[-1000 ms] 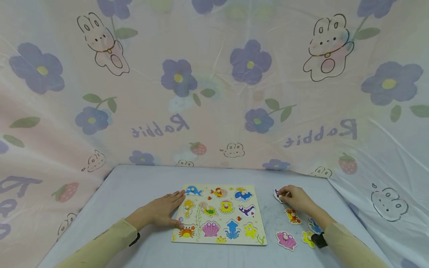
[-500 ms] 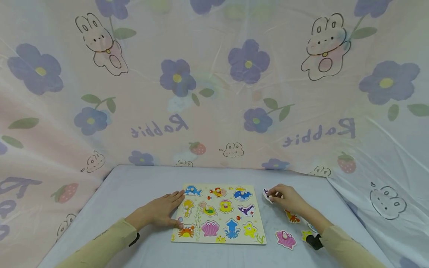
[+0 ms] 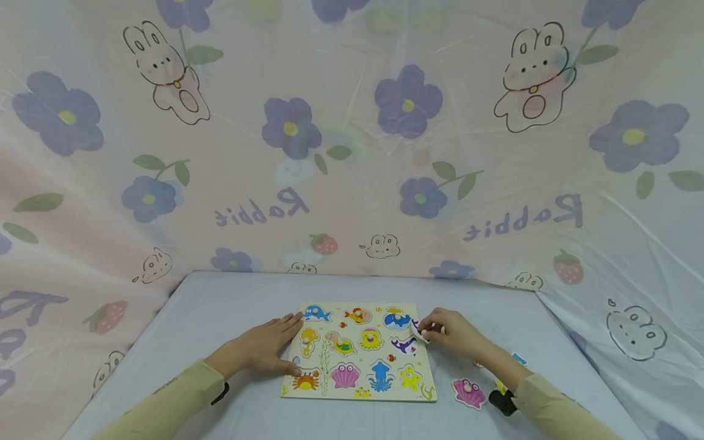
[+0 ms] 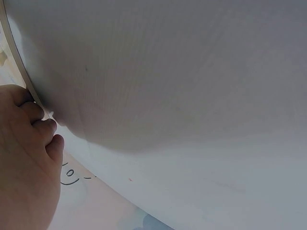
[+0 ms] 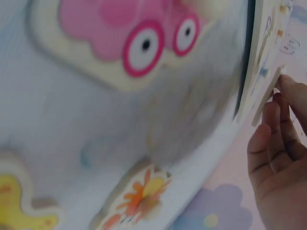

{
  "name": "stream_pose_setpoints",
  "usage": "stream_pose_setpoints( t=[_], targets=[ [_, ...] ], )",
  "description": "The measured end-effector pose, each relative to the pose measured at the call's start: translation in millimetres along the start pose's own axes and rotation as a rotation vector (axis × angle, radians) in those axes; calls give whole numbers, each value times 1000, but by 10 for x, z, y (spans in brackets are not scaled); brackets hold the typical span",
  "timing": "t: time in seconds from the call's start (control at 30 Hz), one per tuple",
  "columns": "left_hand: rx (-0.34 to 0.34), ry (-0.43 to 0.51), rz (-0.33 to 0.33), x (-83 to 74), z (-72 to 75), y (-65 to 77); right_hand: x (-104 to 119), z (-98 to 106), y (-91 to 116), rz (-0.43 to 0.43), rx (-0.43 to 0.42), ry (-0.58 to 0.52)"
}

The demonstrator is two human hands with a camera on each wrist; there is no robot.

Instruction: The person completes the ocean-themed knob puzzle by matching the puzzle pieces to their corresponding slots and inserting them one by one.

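A wooden peg puzzle board [image 3: 385, 397] with sea-animal pictures lies on the white table. My left hand [image 3: 264, 345] rests along its left edge, fingers extended and thumb near the printed crab. My right hand [image 3: 453, 333] pinches a purple-and-white whale-like puzzle piece [image 3: 419, 332]. That piece is tilted over the board's right edge, beside the matching purple picture [image 3: 404, 346]. In the right wrist view the same piece [image 5: 267, 98] appears edge-on between thumb and fingers. The left wrist view shows my left hand [image 4: 29, 153] against the board's edge.
Right of the board lie a pink shell piece [image 3: 469, 394], a partly hidden yellow star piece [image 3: 500, 387] and a blue piece [image 3: 519, 359] behind my forearm. A crab piece [image 5: 141, 196] shows in the right wrist view. A patterned curtain [image 3: 352, 171] hangs behind the table.
My right hand has carried the purple piece leftward, from the table right of the board to the board's right edge. My left hand stays in place.
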State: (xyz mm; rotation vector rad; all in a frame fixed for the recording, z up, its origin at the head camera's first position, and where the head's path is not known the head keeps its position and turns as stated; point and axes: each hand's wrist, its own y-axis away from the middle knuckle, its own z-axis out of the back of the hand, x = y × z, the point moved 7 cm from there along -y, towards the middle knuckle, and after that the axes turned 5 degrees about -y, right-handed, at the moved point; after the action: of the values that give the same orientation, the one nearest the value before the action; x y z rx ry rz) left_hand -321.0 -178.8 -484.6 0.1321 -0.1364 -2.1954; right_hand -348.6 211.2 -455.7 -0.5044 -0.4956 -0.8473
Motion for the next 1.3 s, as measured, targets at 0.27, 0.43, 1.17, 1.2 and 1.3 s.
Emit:
stream_pose_setpoints(
  t=[0.27,0.43,1.17,1.2,1.3],
  targets=[
    [-2,5,1,8,-14,0,113,-138,-30,-23,61,-13],
    [1,3,3,13,-21,-3,154,-209,-56,2,92,-18],
    [1,2,-3,10,-15,-6,241,-372,-106,30,175,-15],
    [0,2,-4,9,-13,-6,242,-374,-109,29,175,-15],
    [-3,0,-4,6,-3,-5,249,-376,-115,32,175,-13]
  ],
)
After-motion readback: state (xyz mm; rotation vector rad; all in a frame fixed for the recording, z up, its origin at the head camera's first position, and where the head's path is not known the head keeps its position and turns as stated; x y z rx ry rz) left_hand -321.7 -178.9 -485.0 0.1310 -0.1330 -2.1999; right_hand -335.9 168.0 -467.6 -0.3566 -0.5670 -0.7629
